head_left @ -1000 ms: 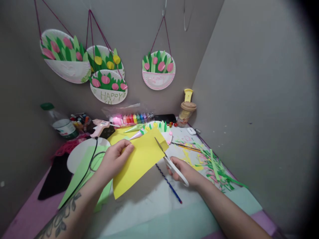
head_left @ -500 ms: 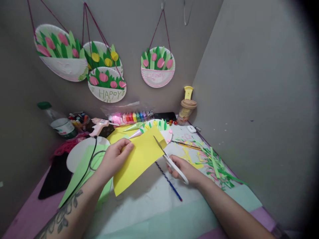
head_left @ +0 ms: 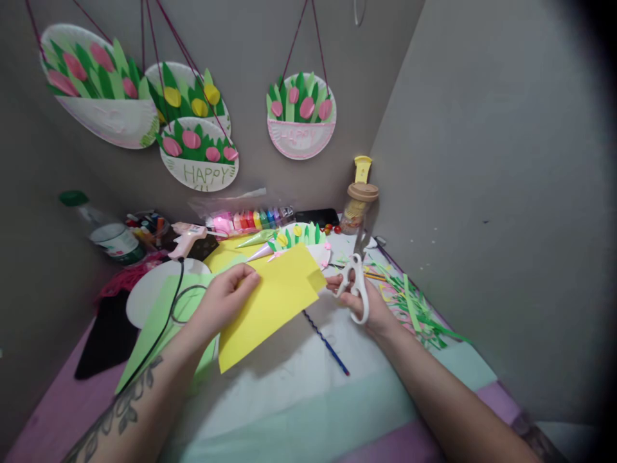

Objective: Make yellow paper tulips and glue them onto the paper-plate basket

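Yellow paper (head_left: 270,308) hangs above the worktable (head_left: 299,399), pinched along its left edge by the left hand (head_left: 224,302), thumb on top and fingers closed underneath. The sheet tilts, its far corner up near a paper-plate craft (head_left: 301,239) lying on the table. Just right of that corner, the right hand (head_left: 361,302) is closed through the loops of white-handled scissors (head_left: 355,286); the blades point away from the paper, toward the far wall, and whether they are open cannot be told. A blue twisted pencil (head_left: 328,346) lies on the table between the forearms. Green and pink paper scraps (head_left: 419,312) are heaped to the right. Four paper-plate baskets with tulips hang on the wall; the lower one (head_left: 198,161) reads "HAPPY", and the right one (head_left: 301,119) carries faint pink lettering too pale to read. A pink glue gun (head_left: 186,236) and a row of paint pots (head_left: 255,220) sit at the back.
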The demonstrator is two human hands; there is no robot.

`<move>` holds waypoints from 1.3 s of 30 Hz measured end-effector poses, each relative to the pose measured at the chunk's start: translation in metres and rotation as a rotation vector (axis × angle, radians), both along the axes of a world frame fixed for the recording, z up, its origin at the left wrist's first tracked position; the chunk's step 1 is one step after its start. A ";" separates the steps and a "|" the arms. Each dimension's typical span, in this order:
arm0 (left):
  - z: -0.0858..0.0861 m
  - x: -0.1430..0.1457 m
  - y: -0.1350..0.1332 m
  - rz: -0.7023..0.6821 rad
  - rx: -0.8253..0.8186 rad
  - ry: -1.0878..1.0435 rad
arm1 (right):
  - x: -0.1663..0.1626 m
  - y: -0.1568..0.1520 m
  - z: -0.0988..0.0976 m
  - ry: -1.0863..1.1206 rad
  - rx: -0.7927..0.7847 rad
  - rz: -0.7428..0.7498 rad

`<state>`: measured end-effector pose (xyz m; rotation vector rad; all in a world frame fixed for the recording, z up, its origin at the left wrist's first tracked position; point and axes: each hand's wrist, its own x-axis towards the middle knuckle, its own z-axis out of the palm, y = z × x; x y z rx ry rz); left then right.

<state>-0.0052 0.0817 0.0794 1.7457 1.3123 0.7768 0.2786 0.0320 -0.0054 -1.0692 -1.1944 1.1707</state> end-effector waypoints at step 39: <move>0.002 0.036 0.018 0.027 -0.122 -0.601 | -0.096 0.036 0.063 -0.071 0.054 -0.151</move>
